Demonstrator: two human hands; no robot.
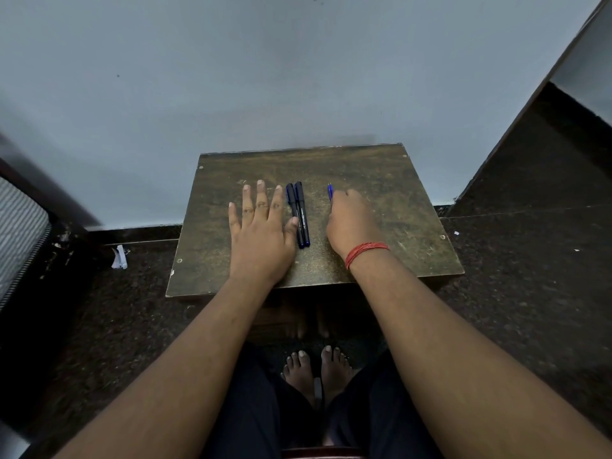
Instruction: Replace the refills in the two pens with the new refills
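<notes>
Small worn wooden table (381,180) against pale wall, on dark speckled floor. Left hand (261,231) flat on tabletop, fingers straight & spread, thumb touching nearer pen. Right hand (351,220) curled, knuckles up, over blue refills (330,192); only tips showing past fingers. Two capped dark-blue pens (299,215) side by side, touching, btwn hands. Red thread band (364,251) on right wrist.
</notes>
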